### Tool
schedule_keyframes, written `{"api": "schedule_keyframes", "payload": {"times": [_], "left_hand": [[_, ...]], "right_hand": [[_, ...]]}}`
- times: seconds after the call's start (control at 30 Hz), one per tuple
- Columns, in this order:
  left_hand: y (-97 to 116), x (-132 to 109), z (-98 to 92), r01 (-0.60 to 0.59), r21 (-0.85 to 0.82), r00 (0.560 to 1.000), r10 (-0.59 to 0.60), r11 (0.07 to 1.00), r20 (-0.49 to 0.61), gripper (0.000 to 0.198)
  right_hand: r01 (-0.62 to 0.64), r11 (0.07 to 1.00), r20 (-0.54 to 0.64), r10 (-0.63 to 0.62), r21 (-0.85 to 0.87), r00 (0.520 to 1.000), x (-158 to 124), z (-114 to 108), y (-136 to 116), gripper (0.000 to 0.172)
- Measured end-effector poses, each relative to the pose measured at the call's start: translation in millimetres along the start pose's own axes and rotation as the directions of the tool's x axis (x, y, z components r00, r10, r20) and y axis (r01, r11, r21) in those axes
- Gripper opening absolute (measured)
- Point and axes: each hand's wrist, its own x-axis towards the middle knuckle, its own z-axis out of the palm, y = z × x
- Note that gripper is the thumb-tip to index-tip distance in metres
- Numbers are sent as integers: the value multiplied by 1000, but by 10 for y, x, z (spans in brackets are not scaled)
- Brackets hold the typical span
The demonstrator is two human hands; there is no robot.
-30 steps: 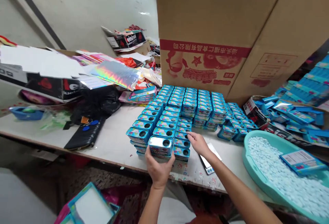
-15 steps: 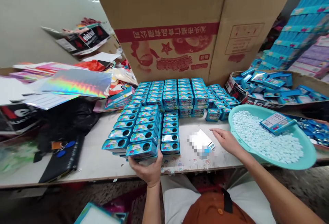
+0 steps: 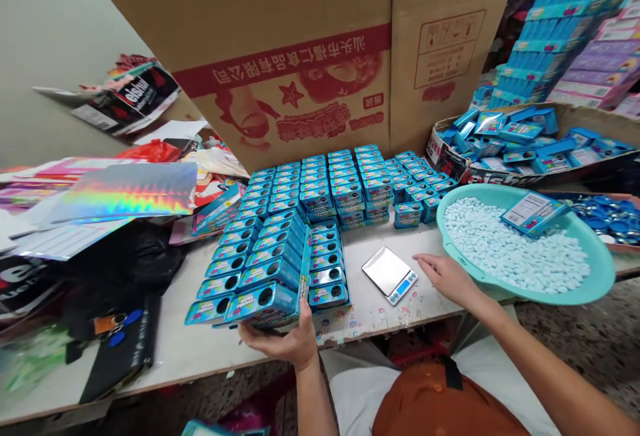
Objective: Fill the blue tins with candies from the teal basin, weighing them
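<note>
1. Left hand (image 3: 285, 343): grips the near end of a blue tray (image 3: 304, 273). The thumb lies along the tray's right side wall; the other fingers pass under the near end. The grip is closed on the tray.

2. Tray position: at the near edge of the table (image 3: 200, 351), left of the scale. The tray is tilted. It carries small blue boxes (image 3: 257, 299), each with a dark round spot on its top face.

3. Adjacent row: a column of similar containers (image 3: 327, 276) stands just right of the tray wall. Further blocks of containers (image 3: 345, 186) stand behind, in front of a large cardboard carton (image 3: 280, 16).

4. Right hand (image 3: 445, 279): fingers loosely extended, index finger foremost, grasping nothing. It is positioned between the scale and the basin, with the fingertip near the scale's right corner.

5. Scale (image 3: 387, 271): lies flat on the table, display toward the near side.

6. Basin (image 3: 453, 249): turquoise, right of the right hand. It contains pale blue pellets (image 3: 500, 249); a flat blue pack (image 3: 534, 215) rests on them.

7. Open box (image 3: 447, 163): stands behind the basin, filled with loose blue packs (image 3: 523, 133).
</note>
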Motion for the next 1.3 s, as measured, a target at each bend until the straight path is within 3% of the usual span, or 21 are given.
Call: {"api": "schedule_keyframes", "payload": {"times": [0.23, 0.37, 0.57, 0.67, 0.93, 1.13, 1.3], "left_hand": [[-198, -171, -12, -82, 16, 997, 82, 997, 16, 101], [-178, -252, -79, -114, 90, 993, 110, 989, 53, 103], [64, -125, -210, 76, 221, 975, -119, 972, 188, 114], [100, -75, -196, 107, 303, 954, -184, 947, 237, 116], [99, -329, 0, 151, 134, 987, -156, 979, 32, 94], [231, -387, -136, 142, 59, 990, -142, 988, -9, 90], [219, -378, -202, 167, 34, 986, -167, 985, -8, 93]], "right_hand": [[-6, 999, 6, 6, -35, 1000, -77, -13, 80, 40], [19, 999, 28, -19, -31, 999, -87, 46, 74, 42], [36, 999, 39, -38, 35, 999, -94, 71, -18, 39], [38, 998, 50, -40, 47, 998, -100, 23, -11, 40], [25, 1000, 63, -25, 4, 998, -123, -112, 294, 48], [-19, 995, 164, 36, -102, 986, -23, -198, 460, 61], [-38, 996, 144, 49, -79, 988, -20, -189, 413, 61]]}}
